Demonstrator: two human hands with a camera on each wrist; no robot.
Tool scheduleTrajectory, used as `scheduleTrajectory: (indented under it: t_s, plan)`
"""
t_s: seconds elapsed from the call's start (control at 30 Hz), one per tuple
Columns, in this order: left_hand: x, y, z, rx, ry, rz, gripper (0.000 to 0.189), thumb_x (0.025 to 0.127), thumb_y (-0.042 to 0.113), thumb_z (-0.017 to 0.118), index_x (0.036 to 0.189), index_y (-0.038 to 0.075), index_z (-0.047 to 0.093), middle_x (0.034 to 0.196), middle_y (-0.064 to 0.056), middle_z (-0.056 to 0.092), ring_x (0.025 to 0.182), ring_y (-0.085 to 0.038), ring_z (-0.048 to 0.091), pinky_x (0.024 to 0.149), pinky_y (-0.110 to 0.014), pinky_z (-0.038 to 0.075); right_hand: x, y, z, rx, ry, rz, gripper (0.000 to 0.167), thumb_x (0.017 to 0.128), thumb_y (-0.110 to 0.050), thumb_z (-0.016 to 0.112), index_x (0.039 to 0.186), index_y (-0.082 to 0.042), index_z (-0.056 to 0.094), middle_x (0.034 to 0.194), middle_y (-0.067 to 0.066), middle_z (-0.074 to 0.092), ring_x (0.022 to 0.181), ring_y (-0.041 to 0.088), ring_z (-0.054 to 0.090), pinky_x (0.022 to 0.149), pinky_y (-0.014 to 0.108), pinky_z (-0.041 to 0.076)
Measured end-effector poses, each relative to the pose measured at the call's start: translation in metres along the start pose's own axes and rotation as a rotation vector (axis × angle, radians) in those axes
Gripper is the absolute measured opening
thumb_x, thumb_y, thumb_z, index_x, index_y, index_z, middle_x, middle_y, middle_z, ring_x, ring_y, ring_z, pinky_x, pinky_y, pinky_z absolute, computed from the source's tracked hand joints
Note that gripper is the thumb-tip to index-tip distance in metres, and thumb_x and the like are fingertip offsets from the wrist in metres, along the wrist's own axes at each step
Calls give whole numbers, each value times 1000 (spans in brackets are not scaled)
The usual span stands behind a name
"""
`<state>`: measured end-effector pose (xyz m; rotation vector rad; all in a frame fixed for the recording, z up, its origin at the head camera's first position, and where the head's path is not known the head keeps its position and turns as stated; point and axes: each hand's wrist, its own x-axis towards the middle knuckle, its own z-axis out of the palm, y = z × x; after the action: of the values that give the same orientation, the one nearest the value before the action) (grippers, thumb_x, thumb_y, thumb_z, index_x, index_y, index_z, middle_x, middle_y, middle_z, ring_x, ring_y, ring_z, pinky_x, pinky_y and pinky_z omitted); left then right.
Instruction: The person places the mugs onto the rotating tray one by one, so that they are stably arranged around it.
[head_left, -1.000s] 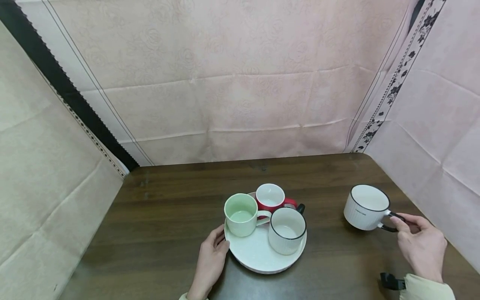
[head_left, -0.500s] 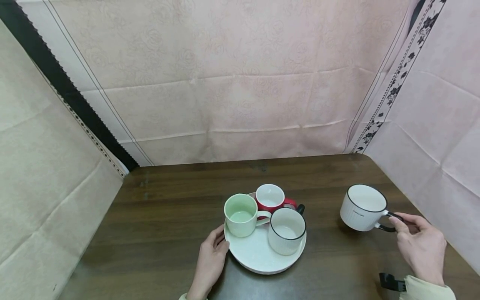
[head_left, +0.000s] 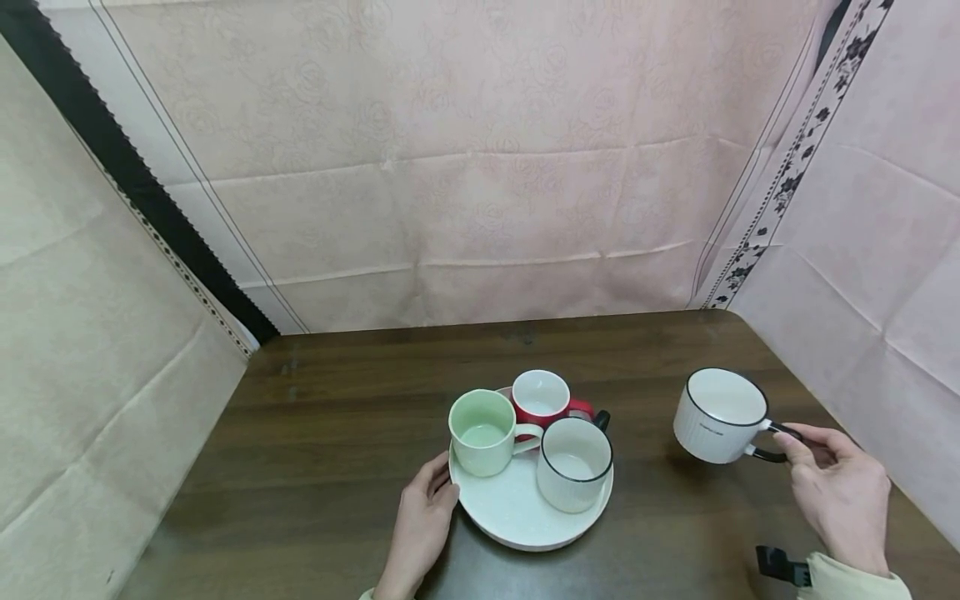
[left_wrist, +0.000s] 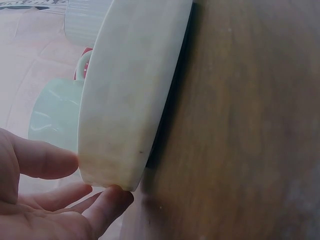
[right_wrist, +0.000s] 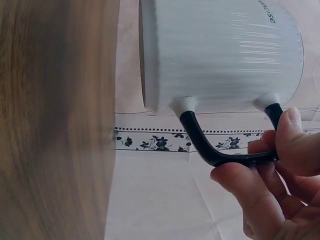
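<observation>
My right hand [head_left: 840, 492] grips the black handle [right_wrist: 215, 155] of a white mug [head_left: 720, 417] with a dark rim. The mug is held upright above the table, with its underside off the wood in the right wrist view. My left hand [head_left: 422, 521] holds the left edge of a round white tray [head_left: 525, 529], thumb [left_wrist: 50, 159] at the upper rim and fingertips [left_wrist: 117, 195] against the thick side wall. On the tray stand a light green mug [head_left: 483, 433], a red mug [head_left: 542, 398] with a white inside, and another dark-rimmed white mug [head_left: 573, 475].
The brown wooden table [head_left: 315, 467] extends around the tray. Pale cloth hangings [head_left: 480, 167] close off the back and both sides. A black strap piece [head_left: 782, 567] juts from the right cuff.
My right hand has carried the white mug slightly left, toward the tray. The left hand and the mugs on the tray stay in place.
</observation>
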<state>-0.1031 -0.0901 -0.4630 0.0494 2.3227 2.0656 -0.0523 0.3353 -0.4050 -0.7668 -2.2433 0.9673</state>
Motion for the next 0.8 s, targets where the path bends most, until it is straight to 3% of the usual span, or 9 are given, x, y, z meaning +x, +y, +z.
scheduleTrajectory:
  t_s: [0.8]
  plan:
    - [-1,0,0,-6,0,3,45,95,-1,51,139,-9,43,135,-27,50,126,-33,49,101,-33,46,-4,-12,-3,18,4,-27,29,87,-25,74,108,-5,72,63,-36,53,57,-13,53,50,13,39]
